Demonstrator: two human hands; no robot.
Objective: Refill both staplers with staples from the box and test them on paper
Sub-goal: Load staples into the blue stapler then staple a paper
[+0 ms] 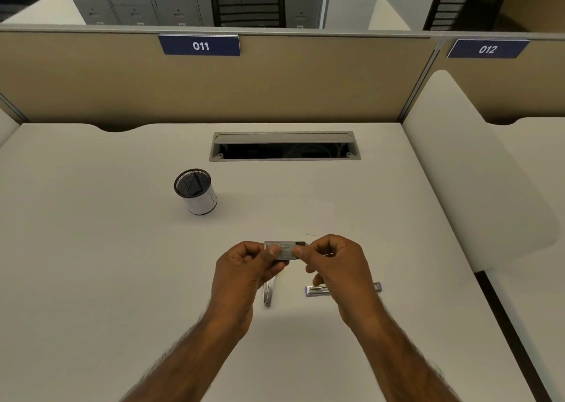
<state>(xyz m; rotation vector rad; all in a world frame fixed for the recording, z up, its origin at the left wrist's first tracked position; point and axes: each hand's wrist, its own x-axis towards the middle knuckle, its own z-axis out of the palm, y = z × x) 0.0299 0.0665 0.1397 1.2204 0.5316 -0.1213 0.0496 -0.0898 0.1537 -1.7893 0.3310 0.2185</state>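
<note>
Left hand [244, 268], right hand [334, 267] on staple box [286, 246]

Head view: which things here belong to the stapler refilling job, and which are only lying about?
For the job: staple box, pinched by left hand and right hand; silver stapler; blue-edged stapler; paper sheet.
Lying about: mesh pen cup; cable hatch; 011 sign.

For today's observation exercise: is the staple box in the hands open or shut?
Partly open, it seems: the staple box, pinched by left hand and right hand, shows a darker tray jutting rightward.
</note>
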